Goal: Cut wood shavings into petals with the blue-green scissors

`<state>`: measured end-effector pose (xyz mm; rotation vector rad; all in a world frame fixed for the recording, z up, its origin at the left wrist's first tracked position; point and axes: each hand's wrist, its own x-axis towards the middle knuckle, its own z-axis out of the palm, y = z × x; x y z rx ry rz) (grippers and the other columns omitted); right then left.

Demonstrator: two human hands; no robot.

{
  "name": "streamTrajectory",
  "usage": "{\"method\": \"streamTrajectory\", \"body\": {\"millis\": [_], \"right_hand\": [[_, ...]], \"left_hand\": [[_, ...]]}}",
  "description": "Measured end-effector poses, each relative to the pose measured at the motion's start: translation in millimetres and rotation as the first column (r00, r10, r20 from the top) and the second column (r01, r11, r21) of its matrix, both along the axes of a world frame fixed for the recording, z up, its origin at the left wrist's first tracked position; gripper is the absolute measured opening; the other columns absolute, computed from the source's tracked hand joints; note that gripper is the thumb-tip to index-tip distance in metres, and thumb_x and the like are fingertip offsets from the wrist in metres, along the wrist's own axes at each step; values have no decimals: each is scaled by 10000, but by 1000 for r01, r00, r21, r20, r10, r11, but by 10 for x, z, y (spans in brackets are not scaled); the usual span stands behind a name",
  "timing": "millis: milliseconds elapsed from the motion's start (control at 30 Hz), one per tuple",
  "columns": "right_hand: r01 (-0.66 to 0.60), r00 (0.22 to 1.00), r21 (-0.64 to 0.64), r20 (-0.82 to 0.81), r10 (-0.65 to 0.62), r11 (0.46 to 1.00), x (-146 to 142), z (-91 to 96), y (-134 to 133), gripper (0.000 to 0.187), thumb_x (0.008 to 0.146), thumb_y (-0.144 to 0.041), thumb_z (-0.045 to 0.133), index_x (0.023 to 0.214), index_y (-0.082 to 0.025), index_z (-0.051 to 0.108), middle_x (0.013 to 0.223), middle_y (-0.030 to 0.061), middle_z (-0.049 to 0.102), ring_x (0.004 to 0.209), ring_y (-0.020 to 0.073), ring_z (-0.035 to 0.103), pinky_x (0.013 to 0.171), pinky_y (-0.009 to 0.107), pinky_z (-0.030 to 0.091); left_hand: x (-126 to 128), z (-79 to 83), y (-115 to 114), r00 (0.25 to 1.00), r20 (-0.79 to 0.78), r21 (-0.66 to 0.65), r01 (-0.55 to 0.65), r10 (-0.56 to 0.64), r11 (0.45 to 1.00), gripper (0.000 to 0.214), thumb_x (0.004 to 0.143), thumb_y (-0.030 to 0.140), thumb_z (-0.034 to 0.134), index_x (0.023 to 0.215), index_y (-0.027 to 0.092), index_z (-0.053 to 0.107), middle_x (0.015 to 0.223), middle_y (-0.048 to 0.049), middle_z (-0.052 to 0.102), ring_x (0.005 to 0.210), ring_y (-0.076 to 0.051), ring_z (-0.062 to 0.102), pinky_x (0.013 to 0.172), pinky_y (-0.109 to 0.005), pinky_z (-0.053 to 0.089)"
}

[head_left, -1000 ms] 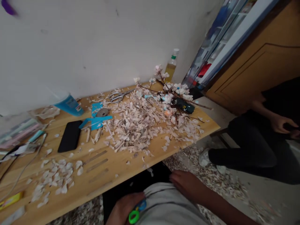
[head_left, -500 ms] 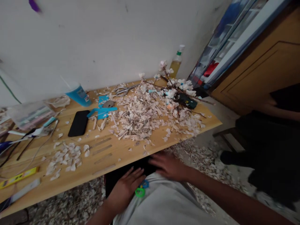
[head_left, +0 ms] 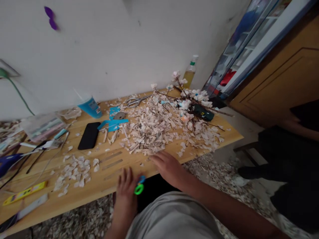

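Note:
My left hand (head_left: 126, 187) rests at the table's front edge, fingers stretched out and slightly spread on the wood. Beside its thumb side are a bright green ring (head_left: 139, 189) and a small blue piece (head_left: 142, 179); how they are attached does not show. My right hand (head_left: 169, 168) is open, its fingertips at the near edge of a heap of pale shavings (head_left: 149, 127). Both palms face down, and nothing shows in either one. Branches with white blossoms (head_left: 185, 103) lie at the heap's right side.
On the wooden table (head_left: 134, 169) are a black phone (head_left: 89, 136), a blue cup (head_left: 91, 108), scissors (head_left: 134, 101), a yellow cutter (head_left: 25, 193) and a small pile of petals (head_left: 76, 171). A bottle (head_left: 189, 73) stands by the wall. Scraps cover the floor; another person sits at right.
Both hands have moved from my lap up onto the table's front edge, the right one reaching the shavings. The green ring and blue piece have shifted along with my left hand.

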<state>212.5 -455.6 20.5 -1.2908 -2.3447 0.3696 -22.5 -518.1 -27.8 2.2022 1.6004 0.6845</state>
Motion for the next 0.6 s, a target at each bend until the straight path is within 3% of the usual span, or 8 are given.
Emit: {"method": "streamTrajectory", "body": {"millis": [33,67,133,200,300,433,500,600], "right_hand": [[0,1000,17,27,-1,1000,-85,-1,201,210,977,-143,536,1155,-151,649,1095,81,672,1062,229,574,957,360,471],[-23,998,22,61,22,999,-143,-6,389,181,975,-155,552,1121,-156,659,1079,74,666,1060,228,567,950,356,469],[-102,983,38,156,95,994,-204,-17,692,112,966,-197,587,1026,-159,673,1012,65,659,1025,231,564,919,355,468],[-170,955,63,257,149,983,-230,-17,867,89,950,-224,616,945,-152,669,943,68,655,979,242,563,877,361,468],[-254,915,77,343,214,964,-272,-10,930,63,935,-209,626,936,-155,657,902,69,661,958,251,565,823,357,467],[-294,887,28,382,262,955,-360,-54,898,83,938,-160,589,990,-162,654,927,74,686,986,251,578,806,355,469],[-295,882,2,386,271,956,-422,-93,915,95,930,-141,582,982,-150,661,928,85,697,987,257,590,812,360,471],[-342,902,-10,277,331,940,-473,-60,991,75,926,-169,608,942,-155,679,920,75,715,955,245,613,833,356,478]], "left_hand": [[225,27,14,999,16,-65,40,-40,997,602,820,1,404,1286,292,650,1511,-87,462,1477,-351,209,1145,-677,260],[416,69,13,983,77,-114,176,-168,978,620,807,13,438,1299,333,637,1502,-61,472,1472,-346,225,1139,-666,283],[666,159,-19,844,234,-154,522,-482,839,577,839,149,587,1375,362,566,1564,-68,366,1451,-337,298,1137,-550,377],[727,192,-62,724,307,-86,668,-618,739,667,837,285,690,1453,396,459,1555,-77,380,1434,-332,346,1126,-504,412],[552,84,-96,776,263,-25,600,-574,800,734,867,294,672,1505,436,338,1464,-73,519,1408,-315,402,1103,-501,450],[239,-128,-35,954,27,51,296,-298,954,706,852,29,451,1499,309,399,1492,-89,491,1456,-309,325,1123,-573,407],[197,-177,26,979,-90,97,193,-185,976,744,776,-56,374,1457,227,467,1533,-107,434,1476,-299,285,1126,-567,407],[307,-188,113,953,-234,144,228,-191,963,747,740,-93,350,1410,190,521,1552,-123,403,1479,-293,279,1120,-542,426]]}}
